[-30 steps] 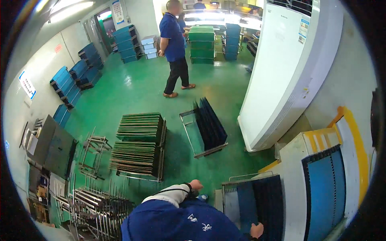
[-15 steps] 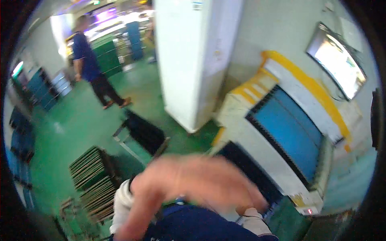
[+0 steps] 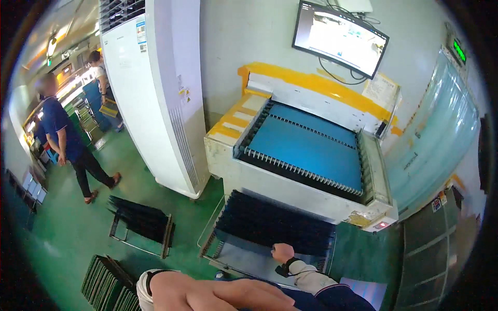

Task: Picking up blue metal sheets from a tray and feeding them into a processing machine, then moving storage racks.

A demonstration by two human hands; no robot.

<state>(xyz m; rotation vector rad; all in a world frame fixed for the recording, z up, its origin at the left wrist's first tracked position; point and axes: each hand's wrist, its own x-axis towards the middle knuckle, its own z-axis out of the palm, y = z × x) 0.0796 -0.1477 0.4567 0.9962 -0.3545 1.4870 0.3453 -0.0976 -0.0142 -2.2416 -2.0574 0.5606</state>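
My left hand (image 3: 220, 293) is large and close at the lower edge. Its fingers are stretched out toward the right, and the lower edge cuts part of it off. Nothing shows in it. My right hand (image 3: 282, 253), in a light sleeve with a dark cuff, is smaller and farther out, its fingers curled closed. What it holds, if anything, is hidden. It is just in front of a low metal-framed rack (image 3: 270, 220) with a dense row of dark, thin, upright pieces. Beyond the rack is a white machine (image 3: 290, 192) with a blue bed (image 3: 311, 147) edged by small rollers.
Left of the machine rises a tall white air conditioner (image 3: 140, 93). A smaller dark rack (image 3: 140, 220) and stacked slatted frames (image 3: 106, 285) are on the green floor. A person (image 3: 65, 129) stands at far left, another (image 3: 104, 83) behind. A screen (image 3: 342, 39) hangs above.
The view has swung right and levelled. My left hand has dropped from mid-view to the lower edge. My right hand, mostly hidden before, now shows by the rack.
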